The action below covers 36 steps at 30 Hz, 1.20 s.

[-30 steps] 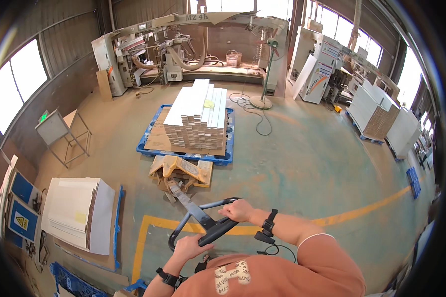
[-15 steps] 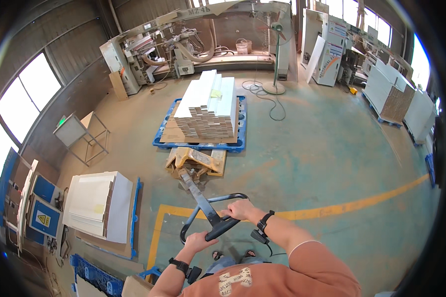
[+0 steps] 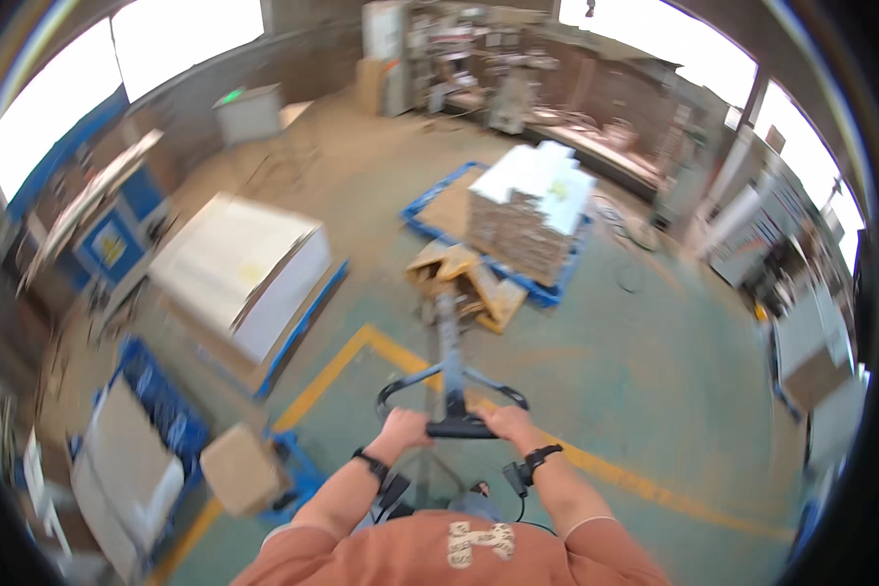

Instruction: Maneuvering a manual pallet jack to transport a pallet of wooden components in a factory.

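Observation:
Both my hands grip the black handle [image 3: 459, 429] of a yellow pallet jack [image 3: 464, 283]. My left hand [image 3: 405, 428] is closed on the handle's left end, and my right hand [image 3: 506, 422] is closed near its right end. From the handle a grey shaft leads forward to the jack's body. The jack stands at the near side of a blue pallet [image 3: 428, 202], where its forks are hidden. On that pallet, over brown cardboard, rests a stack of white boards [image 3: 527, 210] with brown ends. The picture is blurred.
A stack of large white panels [image 3: 234, 264] stands on another blue pallet at left. Nearer lie a cardboard box [image 3: 244, 471] and a blue pallet with boards [image 3: 127, 469]. Yellow floor lines [image 3: 327, 376] cross ahead. Machines [image 3: 479, 68] line the back; white stacks [image 3: 811, 342] stand right.
The view has turned left, so the loaded pallet now appears farther right. The handle has swung round to lie squarely before me. Both hands keep their hold on it.

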Available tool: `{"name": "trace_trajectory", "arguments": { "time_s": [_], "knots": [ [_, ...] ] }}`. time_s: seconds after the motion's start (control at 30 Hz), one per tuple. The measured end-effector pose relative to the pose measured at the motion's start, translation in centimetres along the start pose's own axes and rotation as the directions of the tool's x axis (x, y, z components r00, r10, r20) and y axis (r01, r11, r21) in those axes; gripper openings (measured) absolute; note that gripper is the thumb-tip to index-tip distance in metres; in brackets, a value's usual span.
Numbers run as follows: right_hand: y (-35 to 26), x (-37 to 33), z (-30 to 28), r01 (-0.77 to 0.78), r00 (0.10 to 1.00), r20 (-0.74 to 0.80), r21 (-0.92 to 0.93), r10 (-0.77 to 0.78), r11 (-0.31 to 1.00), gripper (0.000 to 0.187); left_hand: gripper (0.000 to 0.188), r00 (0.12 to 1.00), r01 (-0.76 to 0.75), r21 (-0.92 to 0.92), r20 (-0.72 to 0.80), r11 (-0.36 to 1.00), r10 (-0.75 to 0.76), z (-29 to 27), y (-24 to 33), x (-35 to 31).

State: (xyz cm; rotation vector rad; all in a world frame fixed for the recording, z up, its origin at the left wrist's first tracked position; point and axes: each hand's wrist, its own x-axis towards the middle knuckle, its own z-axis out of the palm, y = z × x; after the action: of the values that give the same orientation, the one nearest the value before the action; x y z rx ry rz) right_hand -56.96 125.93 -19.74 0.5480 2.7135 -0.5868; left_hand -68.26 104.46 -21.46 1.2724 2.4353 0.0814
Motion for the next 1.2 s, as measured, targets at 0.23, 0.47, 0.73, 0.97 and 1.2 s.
{"name": "trace_trajectory", "arguments": {
  "time_s": [0.23, 0.47, 0.73, 0.97, 1.2],
  "knots": [
    [-9.2, 2.0, 6.1, -0.112, 0.992, 0.039, -0.102, 0.116, 0.988, 0.076, 0.025, 0.999, -0.043, 0.031, -0.009, 0.999, 0.044, -1.1, -10.1, -3.9],
    [-16.4, 0.4, 6.9, -0.241, 0.962, 0.104, -0.098, 0.251, 0.966, 0.079, 0.025, 0.996, -0.087, 0.031, 0.004, 0.996, 0.087, -0.6, -15.2, -6.9],
    [-17.5, -1.0, 5.9, -0.216, 0.974, 0.070, 0.028, 0.213, 0.976, 0.070, 0.030, 0.989, -0.071, 0.053, 0.134, 0.996, 0.063, -1.5, -15.3, -7.2],
    [-17.6, 0.0, 6.9, -0.165, 0.985, 0.070, 0.060, 0.161, 0.984, 0.070, 0.039, 0.958, -0.139, 0.042, 0.258, 0.989, 0.123, -1.9, -16.9, -6.7],
    [-18.3, -0.3, 8.1, -0.237, 0.971, -0.026, 0.044, 0.239, 0.970, 0.068, 0.038, 0.936, -0.238, 0.036, 0.274, 0.971, 0.219, -2.4, -17.6, -6.2]
  ]
}}
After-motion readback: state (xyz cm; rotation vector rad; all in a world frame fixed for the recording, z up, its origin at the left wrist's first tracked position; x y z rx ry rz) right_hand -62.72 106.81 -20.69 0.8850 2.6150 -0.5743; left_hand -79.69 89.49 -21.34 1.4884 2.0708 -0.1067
